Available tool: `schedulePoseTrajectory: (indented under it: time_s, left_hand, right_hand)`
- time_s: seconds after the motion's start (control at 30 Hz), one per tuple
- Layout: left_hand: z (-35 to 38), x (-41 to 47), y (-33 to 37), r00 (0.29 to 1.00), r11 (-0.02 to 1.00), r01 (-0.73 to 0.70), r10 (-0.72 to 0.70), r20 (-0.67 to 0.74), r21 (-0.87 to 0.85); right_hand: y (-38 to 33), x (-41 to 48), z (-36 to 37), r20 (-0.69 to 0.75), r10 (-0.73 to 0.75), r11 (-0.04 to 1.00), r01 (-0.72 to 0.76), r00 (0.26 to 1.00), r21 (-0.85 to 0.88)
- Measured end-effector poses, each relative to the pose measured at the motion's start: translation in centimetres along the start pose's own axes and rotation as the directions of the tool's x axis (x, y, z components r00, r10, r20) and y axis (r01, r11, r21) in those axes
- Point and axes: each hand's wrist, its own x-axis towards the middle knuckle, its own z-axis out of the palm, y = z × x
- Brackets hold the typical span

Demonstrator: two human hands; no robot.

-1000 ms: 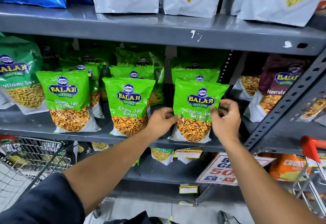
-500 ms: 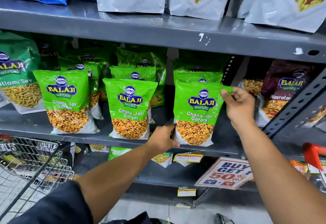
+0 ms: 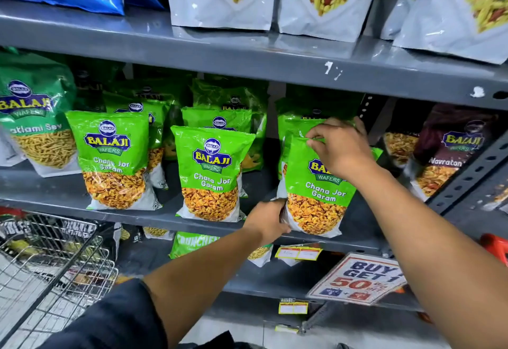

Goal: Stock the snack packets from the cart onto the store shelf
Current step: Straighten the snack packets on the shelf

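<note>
Your left hand [image 3: 270,218] pinches the Chana Jor Garam packet's [image 3: 316,194] bottom corner at the shelf's [image 3: 165,218] front edge while your right hand [image 3: 339,148] pinches its top, presumably squaring it upright, label outward.

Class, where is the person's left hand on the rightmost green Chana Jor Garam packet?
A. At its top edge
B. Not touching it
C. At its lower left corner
C: the left hand grips the lower left corner of the packet, while the right hand pinches its top.

Grey shelf [image 3: 247,62] carries 3 front green packets [image 3: 211,172], perhaps more behind.
</note>
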Motion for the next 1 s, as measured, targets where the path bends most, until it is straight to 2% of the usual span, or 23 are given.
schedulePoseTrajectory:
  time_s: [0.23, 0.37, 0.43, 0.5, 0.53, 0.6, 0.63, 0.67, 0.7, 0.77, 0.83, 0.9, 1.0]
  left_hand:
    - [0.5, -0.2, 0.2, 1.0, 1.0, 0.015, -0.016, -0.026, -0.025]
    - [0.0, -1.3, -0.4, 1.0, 0.99, -0.015, 0.014, -0.009, -0.137]
    - [-0.5, -3.4, -1.9, 0.998, 0.977, -0.049, 0.039, -0.05, -0.209]
    - [-0.8, -6.8, -4.2, 0.985, 0.968, -0.068, 0.027, -0.169, -0.24]
    - [-0.9, -8.6, -5.8, 0.959, 0.975, -0.075, 0.014, -0.283, -0.208]
    - [-1.7, -11.6, -8.8, 0.827, 0.993, -0.045, -0.027, -0.561, -0.114]
    - [-2.6, -12.3, -10.1, 0.755, 0.995, 0.01, -0.074, -0.651, -0.102]
    - [-3.7, -12.4, -11.0, 0.718, 0.991, 0.074, -0.131, -0.684, -0.112]
    - [-5.1, -12.0, -11.7, 0.733, 0.986, 0.118, -0.169, -0.659, -0.121]
    - [-7.8, -10.6, -12.4, 0.838, 0.953, 0.138, -0.257, -0.482, -0.269]
    - [-9.4, -9.2, -12.2, 0.909, 0.942, 0.143, -0.247, -0.336, -0.305]
    - [-10.1, -8.5, -12.7, 0.913, 0.963, 0.155, -0.226, -0.341, -0.223]
    - [-10.4, -8.1, -13.3, 0.924, 0.961, 0.15, -0.219, -0.312, -0.233]
  right_hand:
    - [-0.5, 0.6, -0.5, 0.093, -0.064, 0.998, 0.062, 0.994, 0.021]
    - [-1.8, 0.5, -0.5, 0.045, -0.104, 0.993, 0.106, 0.994, -0.052]
    - [-3.2, 0.4, -0.2, -0.007, -0.164, 0.986, 0.164, 0.986, -0.026]
    - [-4.8, 0.5, 0.4, -0.021, -0.215, 0.976, 0.216, 0.976, 0.033]
    - [-5.7, 0.7, 0.7, 0.002, -0.235, 0.97, 0.235, 0.972, 0.056]
    - [-7.1, 1.3, 1.5, 0.105, -0.26, 0.963, 0.25, 0.96, 0.099]
    - [-7.7, 1.6, 1.8, 0.166, -0.253, 0.964, 0.233, 0.953, 0.13]
    - [-8.2, 1.9, 1.9, 0.214, -0.233, 0.967, 0.202, 0.949, 0.157]
    - [-8.5, 2.2, 2.1, 0.247, -0.209, 0.969, 0.167, 0.946, 0.18]
    - [-9.2, 2.8, 2.4, 0.277, -0.16, 0.967, 0.094, 0.947, 0.237]
    - [-9.3, 3.1, 2.2, 0.272, -0.104, 0.96, 0.025, 0.957, 0.28]
    - [-9.7, 3.4, 2.2, 0.246, -0.075, 0.969, 0.012, 0.966, 0.248]
    - [-10.2, 3.0, 1.8, 0.178, 0.032, 0.988, -0.059, 0.983, 0.145]
